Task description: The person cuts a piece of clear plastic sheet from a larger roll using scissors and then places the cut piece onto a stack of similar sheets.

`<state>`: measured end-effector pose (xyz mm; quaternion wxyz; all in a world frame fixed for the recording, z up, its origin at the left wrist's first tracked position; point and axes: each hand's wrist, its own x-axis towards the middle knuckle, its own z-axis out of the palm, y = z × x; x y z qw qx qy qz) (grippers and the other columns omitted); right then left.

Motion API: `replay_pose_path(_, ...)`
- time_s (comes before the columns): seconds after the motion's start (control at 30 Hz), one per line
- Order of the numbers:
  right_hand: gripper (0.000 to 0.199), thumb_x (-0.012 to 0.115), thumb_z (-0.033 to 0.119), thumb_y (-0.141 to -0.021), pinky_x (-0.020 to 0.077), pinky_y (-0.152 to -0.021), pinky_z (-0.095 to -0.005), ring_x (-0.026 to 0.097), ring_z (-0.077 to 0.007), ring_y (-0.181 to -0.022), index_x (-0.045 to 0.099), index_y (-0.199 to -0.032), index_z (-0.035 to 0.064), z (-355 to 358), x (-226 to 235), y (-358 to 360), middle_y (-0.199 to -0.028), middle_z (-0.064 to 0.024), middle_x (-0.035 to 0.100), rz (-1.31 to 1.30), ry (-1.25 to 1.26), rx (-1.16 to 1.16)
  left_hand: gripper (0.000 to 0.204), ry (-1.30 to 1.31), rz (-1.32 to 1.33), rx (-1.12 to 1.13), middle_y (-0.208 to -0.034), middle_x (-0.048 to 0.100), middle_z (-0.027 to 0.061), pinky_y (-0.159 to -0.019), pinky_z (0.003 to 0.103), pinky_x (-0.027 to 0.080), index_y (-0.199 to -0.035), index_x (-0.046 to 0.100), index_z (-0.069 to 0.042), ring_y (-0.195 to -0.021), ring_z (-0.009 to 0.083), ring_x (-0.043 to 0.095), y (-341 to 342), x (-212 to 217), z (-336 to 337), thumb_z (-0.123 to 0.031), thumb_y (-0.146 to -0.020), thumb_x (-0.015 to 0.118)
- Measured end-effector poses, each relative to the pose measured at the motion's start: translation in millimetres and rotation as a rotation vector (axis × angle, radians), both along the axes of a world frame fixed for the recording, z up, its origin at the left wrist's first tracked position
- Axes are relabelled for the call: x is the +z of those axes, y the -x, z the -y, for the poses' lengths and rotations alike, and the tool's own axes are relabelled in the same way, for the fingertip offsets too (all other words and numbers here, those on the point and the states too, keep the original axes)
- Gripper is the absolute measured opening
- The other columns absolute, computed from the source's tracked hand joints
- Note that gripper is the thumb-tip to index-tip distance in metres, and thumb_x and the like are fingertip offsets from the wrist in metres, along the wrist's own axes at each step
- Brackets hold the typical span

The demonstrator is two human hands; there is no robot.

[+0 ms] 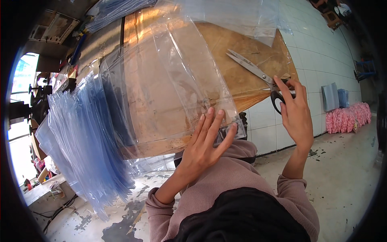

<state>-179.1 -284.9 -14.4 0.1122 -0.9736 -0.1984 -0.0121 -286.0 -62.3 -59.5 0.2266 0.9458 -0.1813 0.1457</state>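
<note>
My left hand [206,141] lies with its fingers stretched out over the near edge of a clear plastic sheet [181,76] that covers much of the brown worktable. At the table's right side, my right hand [296,109] grips the black handles of a pair of scissors [250,67]. Its silver blades point to the far left, parted slightly, above the bare brown surface. Part of the handle is hidden behind my fingers. No plastic is visible between the blades.
A thick stack of bluish plastic sheets [88,141] hangs over the table's left edge. More clear sheets [242,18] lie at the far end. Against the white tiled wall [264,129] to the right stand pink bundles [348,117] and blue-grey sheets [330,97].
</note>
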Motion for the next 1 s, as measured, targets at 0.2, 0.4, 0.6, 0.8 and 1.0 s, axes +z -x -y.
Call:
replay_pose_path(0.2, 0.067, 0.053, -0.009, -0.074, 0.0479, -0.079, -0.0326, 0.052, -0.0227, -0.095, 0.039, -0.137, 0.0091, 20.8, -11.2, 24.5, -0.106, -0.0089, 0.050, -0.695, -0.672, -0.009, 0.049, 0.038, -0.008, 0.020, -0.133, 0.044, 0.0205, -0.102, 0.054, 0.032, -0.121, 0.057, -0.015, -0.125, 0.0382, 0.043, 2.6, 2.3, 0.8, -0.005, -0.073, 0.062)
replay_pose_path(0.4, 0.065, 0.078, 0.029, -0.065, 0.0448, -0.075, -0.0296, 0.049, -0.0153, -0.082, 0.041, -0.111, 0.0024, -5.9, -41.8, 87.9, -0.085, -0.0052, 0.044, -1.261, -1.406, -0.090, 0.049, 0.061, -0.042, 0.038, -0.134, 0.045, 0.0157, -0.105, 0.057, 0.024, -0.125, 0.055, -0.017, -0.125, 0.0318, 0.044, -20.1, 17.1, 10.7, -0.009, -0.076, 0.057)
replay_pose_path(0.6, 0.049, 0.076, 0.033, -0.071, 0.0374, -0.065, -0.0218, 0.042, -0.0084, -0.071, 0.045, -0.097, 0.0052, -16.0, -27.0, 68.0, -0.080, 0.0002, 0.042, -1.393, -1.294, -0.134, 0.049, -0.001, -0.049, 0.066, -0.132, 0.050, 0.0095, -0.105, 0.056, 0.023, -0.126, 0.055, -0.017, -0.123, 0.0255, 0.047, -21.5, 11.9, 11.5, -0.010, -0.078, 0.056)
replay_pose_path(0.8, 0.051, 0.077, 0.036, -0.070, 0.0335, -0.063, -0.0205, 0.038, -0.0071, -0.069, 0.045, -0.096, 0.0050, -10.9, -15.9, 53.0, -0.081, 0.0011, 0.040, -1.349, -1.162, -0.097, 0.049, -0.001, -0.071, 0.080, -0.130, 0.051, 0.0084, -0.105, 0.056, 0.024, -0.125, 0.056, -0.018, -0.121, 0.0255, 0.049, -22.6, 12.5, 13.2, -0.009, -0.076, 0.058)
replay_pose_path(1.0, 0.061, 0.079, 0.046, -0.066, 0.0329, -0.064, -0.0200, 0.038, -0.0070, -0.070, 0.045, -0.097, 0.0052, -12.2, -14.0, 53.4, -0.082, 0.0013, 0.040, -1.339, -1.212, -0.133, 0.051, 0.004, -0.081, 0.089, -0.129, 0.053, 0.0083, -0.105, 0.056, 0.024, -0.123, 0.058, -0.019, -0.120, 0.0262, 0.050, -22.7, 14.4, 13.8, -0.005, -0.074, 0.061)
